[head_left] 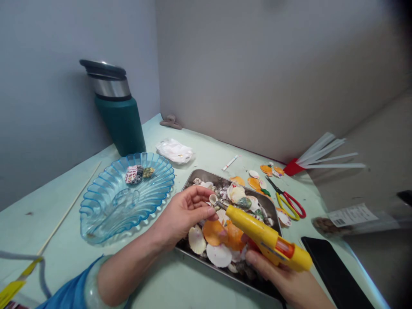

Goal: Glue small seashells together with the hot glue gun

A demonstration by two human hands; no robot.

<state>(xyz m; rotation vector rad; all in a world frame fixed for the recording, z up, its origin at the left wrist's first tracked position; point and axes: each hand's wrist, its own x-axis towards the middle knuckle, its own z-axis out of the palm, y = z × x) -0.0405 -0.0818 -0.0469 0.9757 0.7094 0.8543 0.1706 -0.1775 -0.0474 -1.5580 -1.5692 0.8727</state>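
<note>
My left hand [183,213] pinches a small pale shell [213,198] between thumb and fingers, over a metal tray [197,176] filled with several shells. My right hand [283,279] grips a yellow glue gun [267,239], its nozzle touching the small shell. A blue shell-shaped glass dish [109,206] lies to the left with a small cluster of glued shells [138,174] in it.
A teal flask [117,116] stands at the back left. A white plastic bag [174,151], scissors [288,199], loose orange shells [257,180], glue sticks [322,154], a thin wooden stick [69,206] and a black phone [334,270] lie around. Grey walls close the corner.
</note>
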